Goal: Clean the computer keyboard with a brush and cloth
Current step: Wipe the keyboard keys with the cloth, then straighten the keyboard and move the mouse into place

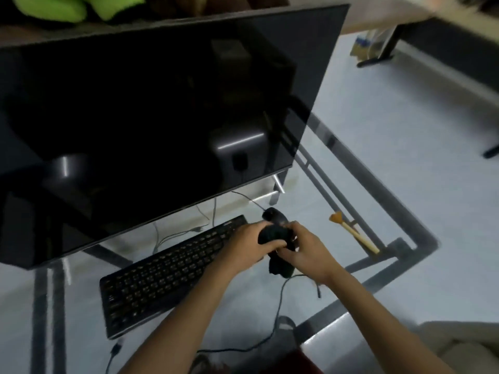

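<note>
A black keyboard (162,273) lies diagonally on the glass desk (405,255), below the monitor. Over its right end, both hands hold a bunched dark cloth (276,236). My left hand (245,245) grips the cloth from the left, and my right hand (303,251) grips it from the right, with a fold hanging down below them. A brush (356,234) with a pale wooden handle and orange bristles lies on the glass to the right of my hands, untouched.
A large dark monitor (151,117) stands behind the keyboard. A black mouse (274,214) sits just beyond my hands. Cables (278,314) trail across the glass toward the near edge. A green soft object (73,6) lies at the top left.
</note>
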